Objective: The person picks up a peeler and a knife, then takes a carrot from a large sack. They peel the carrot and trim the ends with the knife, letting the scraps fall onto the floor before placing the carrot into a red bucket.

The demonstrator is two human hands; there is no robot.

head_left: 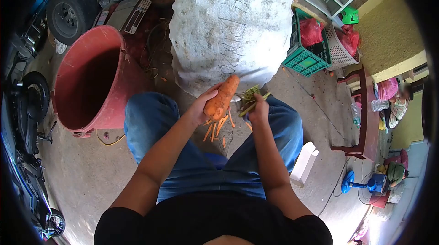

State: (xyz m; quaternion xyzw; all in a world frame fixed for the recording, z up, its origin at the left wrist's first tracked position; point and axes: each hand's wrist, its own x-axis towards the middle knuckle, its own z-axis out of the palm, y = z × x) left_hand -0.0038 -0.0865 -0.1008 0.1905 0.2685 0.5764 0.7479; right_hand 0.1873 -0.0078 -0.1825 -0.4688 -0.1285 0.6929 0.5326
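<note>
A large orange carrot [222, 97] is held up at a slant by my left hand [199, 108], whose fingers wrap its left side. Brownish patches show on its skin. Closed on the handle of a green peeler [250, 97], my right hand [259, 109] is just right of the carrot. The peeler has a grid-like patterned part; its blade is hard to make out. A small gap separates the peeler from the carrot. Orange peel strips [216, 127] lie on the concrete floor below, between my knees.
A bulky white sack [231, 25] stands right in front. To the left are a red tub [91, 85], a wheel [71, 12] and a motorbike [27, 112]. A green crate [307, 59], a wooden table [363, 117], a white box [303, 165] and a blue fan [366, 183] are at right.
</note>
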